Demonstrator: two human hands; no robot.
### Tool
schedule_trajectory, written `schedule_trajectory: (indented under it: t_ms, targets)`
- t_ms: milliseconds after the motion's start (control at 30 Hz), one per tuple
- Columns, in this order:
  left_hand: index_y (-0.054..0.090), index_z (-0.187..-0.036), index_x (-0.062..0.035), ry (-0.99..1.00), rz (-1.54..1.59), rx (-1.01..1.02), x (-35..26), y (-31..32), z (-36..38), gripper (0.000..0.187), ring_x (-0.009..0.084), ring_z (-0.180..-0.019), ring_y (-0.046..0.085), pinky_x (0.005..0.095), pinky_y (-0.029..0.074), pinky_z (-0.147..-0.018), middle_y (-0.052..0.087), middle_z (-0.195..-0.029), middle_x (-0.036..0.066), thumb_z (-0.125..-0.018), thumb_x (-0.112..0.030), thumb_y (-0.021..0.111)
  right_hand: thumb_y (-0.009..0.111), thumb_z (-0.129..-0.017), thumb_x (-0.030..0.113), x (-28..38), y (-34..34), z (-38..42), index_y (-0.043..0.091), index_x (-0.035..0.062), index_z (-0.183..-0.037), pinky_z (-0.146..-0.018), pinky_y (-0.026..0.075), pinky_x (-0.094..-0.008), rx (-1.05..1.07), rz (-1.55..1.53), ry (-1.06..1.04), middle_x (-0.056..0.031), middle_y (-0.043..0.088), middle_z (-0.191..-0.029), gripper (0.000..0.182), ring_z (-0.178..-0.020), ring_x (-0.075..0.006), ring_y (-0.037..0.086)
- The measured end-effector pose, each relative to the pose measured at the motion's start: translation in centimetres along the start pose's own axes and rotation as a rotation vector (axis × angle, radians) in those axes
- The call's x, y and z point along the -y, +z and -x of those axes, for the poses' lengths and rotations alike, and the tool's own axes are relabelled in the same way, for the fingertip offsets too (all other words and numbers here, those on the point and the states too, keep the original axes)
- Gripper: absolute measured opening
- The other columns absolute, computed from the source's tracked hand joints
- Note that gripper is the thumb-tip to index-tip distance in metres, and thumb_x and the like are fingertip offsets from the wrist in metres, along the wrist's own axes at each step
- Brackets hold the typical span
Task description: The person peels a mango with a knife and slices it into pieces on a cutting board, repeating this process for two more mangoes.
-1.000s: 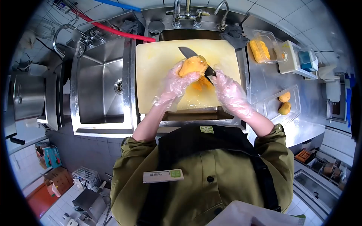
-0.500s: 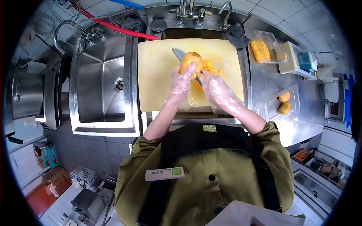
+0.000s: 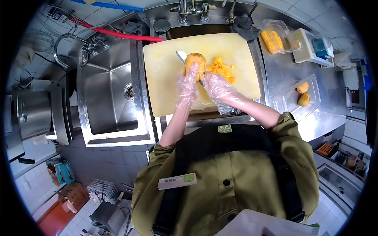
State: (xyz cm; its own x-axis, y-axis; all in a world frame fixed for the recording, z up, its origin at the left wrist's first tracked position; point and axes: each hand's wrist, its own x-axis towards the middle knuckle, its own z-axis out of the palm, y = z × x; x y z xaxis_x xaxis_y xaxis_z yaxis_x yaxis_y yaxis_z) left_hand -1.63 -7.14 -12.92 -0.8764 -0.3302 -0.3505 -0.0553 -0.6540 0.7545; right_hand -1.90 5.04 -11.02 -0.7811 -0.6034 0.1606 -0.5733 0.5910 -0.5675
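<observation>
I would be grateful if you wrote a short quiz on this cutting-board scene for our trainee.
1. What tool does the right hand hold?
2. True or false: the left hand is empty.
3. How many fruits lie in the clear tray nearer the person?

Key:
1. A knife.
2. False; it holds a yellow fruit.
3. Two.
</observation>
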Motion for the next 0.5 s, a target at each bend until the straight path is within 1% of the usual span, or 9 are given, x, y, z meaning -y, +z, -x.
schedule_trajectory:
  t_ms: [67,167,200,300,333,433,467,500]
  targets:
    - [0.054,-0.104,0.0036,-0.012,0.019,0.003,0.1,-0.6,-0.6,0.042,0.0140,-0.081,0.057,0.0246,0.045,-0.073,0.059,-0.093,0.008,-0.076,-0.024,0.068,0.042,-0.084,0.007,0.7,-0.3,0.2,0.050,-0.0018,-0.088,-0.051,0.039,-0.0323,0.069,-0.028,0.011,-0.0152,0.049,-0.072,0.012,-0.059,-0.0237,0.049]
    - [0.053,-0.104,0.0041,-0.023,0.058,0.032,-0.8,-1.7,-1.9,0.043,0.0154,-0.080,0.058,0.0259,0.047,-0.071,0.059,-0.093,0.008,-0.076,-0.026,0.067,0.044,-0.085,0.012,3.1,-1.7,0.9,0.050,-0.0023,-0.086,-0.050,0.038,-0.0357,0.294,-0.130,0.357,-0.0152,0.048,-0.067,0.015,-0.058,-0.0255,0.050]
    - [0.053,-0.103,0.0042,-0.028,0.073,0.051,-1.3,-1.6,-2.0,0.043,0.0158,-0.080,0.058,0.0264,0.047,-0.070,0.059,-0.093,0.008,-0.076,-0.027,0.067,0.043,-0.086,0.013,2.9,-1.5,0.9,0.051,-0.0023,-0.085,-0.051,0.039,-0.0375,0.267,-0.182,0.346,-0.0167,0.050,-0.067,0.018,-0.060,-0.0286,0.051]
    - [0.052,-0.104,0.0044,-0.085,-0.050,0.058,-1.7,-0.4,-0.4,0.043,0.0170,-0.079,0.058,0.0283,0.049,-0.069,0.059,-0.093,0.010,-0.078,-0.027,0.066,0.041,-0.088,0.019,2.2,-0.5,-0.1,0.054,-0.0021,-0.083,-0.056,0.041,-0.0427,0.194,-0.335,0.303,-0.0211,0.054,-0.067,0.025,-0.064,-0.0379,0.054]
    - [0.047,-0.113,0.0005,-0.112,-0.156,0.055,-0.3,-0.9,-0.7,0.056,0.0207,-0.088,0.056,0.0309,0.050,-0.073,0.056,-0.101,0.011,-0.080,-0.042,0.060,0.041,-0.088,0.021,2.2,-0.3,-0.4,0.053,-0.0028,-0.086,-0.059,0.042,-0.0432,0.207,-0.310,0.302,-0.0225,0.057,-0.074,0.026,-0.071,-0.0383,0.056]
    - [0.043,-0.118,-0.0020,-0.141,0.167,0.011,0.4,-0.5,-0.8,0.062,0.0200,-0.091,0.055,0.0316,0.049,-0.077,0.053,-0.107,0.012,-0.079,-0.047,0.058,0.040,-0.088,0.021,2.3,-0.3,-0.6,0.054,-0.0006,-0.087,-0.059,0.043,-0.0426,0.290,-0.172,0.302,-0.0226,0.057,-0.076,0.026,-0.073,-0.0380,0.056]
    - [0.037,-0.124,-0.0038,-0.088,0.124,0.097,0.9,-1.2,-1.3,0.070,0.0259,-0.100,0.052,0.0377,0.048,-0.081,0.049,-0.116,0.015,-0.078,-0.054,0.053,0.040,-0.088,0.024,1.8,-0.3,-0.9,0.054,-0.0001,-0.085,-0.058,0.043,-0.0409,0.299,-0.239,0.295,-0.0213,0.057,-0.074,0.028,-0.070,-0.0364,0.055]
    - [0.036,-0.125,-0.0033,-0.131,0.295,0.222,0.1,-1.3,-1.2,0.073,0.0290,-0.102,0.051,0.0399,0.047,-0.083,0.047,-0.118,0.016,-0.078,-0.056,0.051,0.040,-0.089,0.026,0.9,-0.3,-1.5,0.054,0.0004,-0.084,-0.056,0.043,-0.0393,0.306,-0.306,0.288,-0.0199,0.057,-0.072,0.030,-0.066,-0.0347,0.055]
